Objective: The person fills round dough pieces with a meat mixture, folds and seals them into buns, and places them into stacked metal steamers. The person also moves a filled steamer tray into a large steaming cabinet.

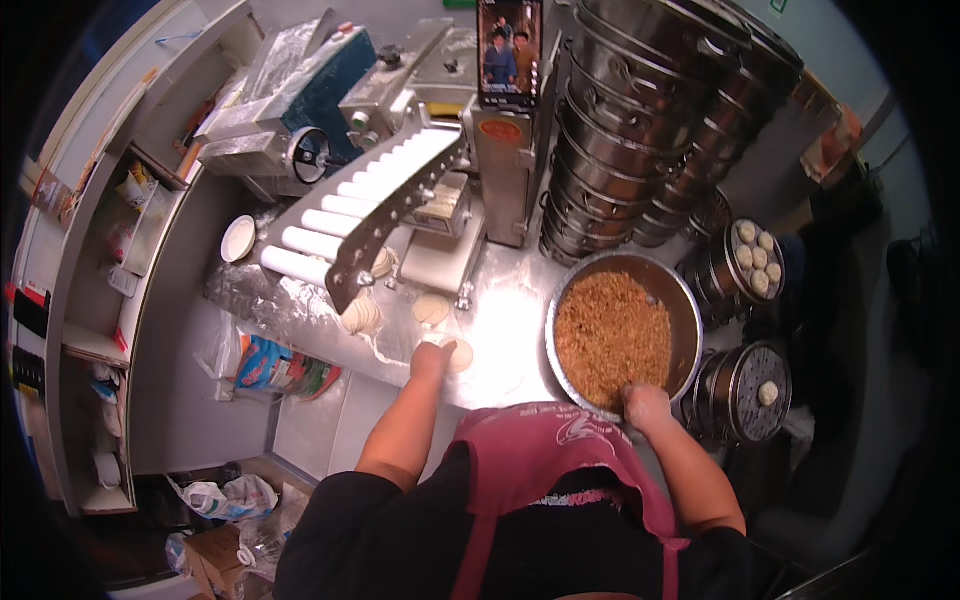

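At the front edge of the metal table my left hand (432, 358) has its fingers closed at the edge of a round dough wrapper (460, 356). Just beyond it lie more pale wrappers (431, 309), and a fanned row of dough rounds (362, 316) sits to the left, beside the roller machine. A wide steel bowl (694, 340) of crumbly orange-brown filling (614, 335) stands to the right. My right hand (648, 407) is at the bowl's near rim with curled fingers reaching into the filling; whatever they grip is hidden.
The machine's sloped white rollers (325, 222) rise at the left. Tall stacked steel steamers (610, 130) stand behind the bowl. At right, one steamer tray (751, 262) carries several filled buns and another (745, 400) carries one. A phone (508, 55) stands upright; a small flour-dusted bowl (238, 239) sits far left.
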`<state>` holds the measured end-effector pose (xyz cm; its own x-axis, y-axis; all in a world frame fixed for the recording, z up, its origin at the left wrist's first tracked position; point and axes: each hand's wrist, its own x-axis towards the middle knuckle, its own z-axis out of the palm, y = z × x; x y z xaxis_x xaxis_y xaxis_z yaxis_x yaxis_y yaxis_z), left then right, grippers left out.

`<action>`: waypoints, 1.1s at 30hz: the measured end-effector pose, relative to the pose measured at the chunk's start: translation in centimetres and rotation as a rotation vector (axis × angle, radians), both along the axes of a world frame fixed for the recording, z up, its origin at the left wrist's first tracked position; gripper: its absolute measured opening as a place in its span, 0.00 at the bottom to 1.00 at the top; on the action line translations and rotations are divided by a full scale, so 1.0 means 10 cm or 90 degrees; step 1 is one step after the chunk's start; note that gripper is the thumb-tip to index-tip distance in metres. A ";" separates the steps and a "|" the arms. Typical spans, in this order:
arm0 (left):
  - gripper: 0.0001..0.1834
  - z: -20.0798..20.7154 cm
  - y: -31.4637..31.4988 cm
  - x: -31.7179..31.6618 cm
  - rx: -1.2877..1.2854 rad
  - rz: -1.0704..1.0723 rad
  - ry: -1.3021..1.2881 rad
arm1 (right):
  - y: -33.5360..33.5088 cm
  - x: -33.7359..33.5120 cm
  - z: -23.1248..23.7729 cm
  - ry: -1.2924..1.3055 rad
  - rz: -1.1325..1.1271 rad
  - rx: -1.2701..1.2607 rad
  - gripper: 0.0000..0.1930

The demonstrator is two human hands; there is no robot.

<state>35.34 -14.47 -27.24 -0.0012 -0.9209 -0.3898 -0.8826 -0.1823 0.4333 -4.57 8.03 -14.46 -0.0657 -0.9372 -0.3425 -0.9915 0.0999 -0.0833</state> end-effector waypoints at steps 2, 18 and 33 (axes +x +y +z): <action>0.33 -0.01 0.00 -0.01 -0.021 -0.045 -0.037 | -0.05 0.01 -0.05 -0.023 0.014 0.012 0.09; 0.19 0.46 0.17 -0.22 0.023 0.085 0.332 | -0.31 0.01 0.49 -0.590 -0.391 0.188 0.08; 0.22 1.52 0.33 -1.43 0.472 0.417 1.026 | -0.32 0.14 0.48 -0.634 -0.450 0.001 0.11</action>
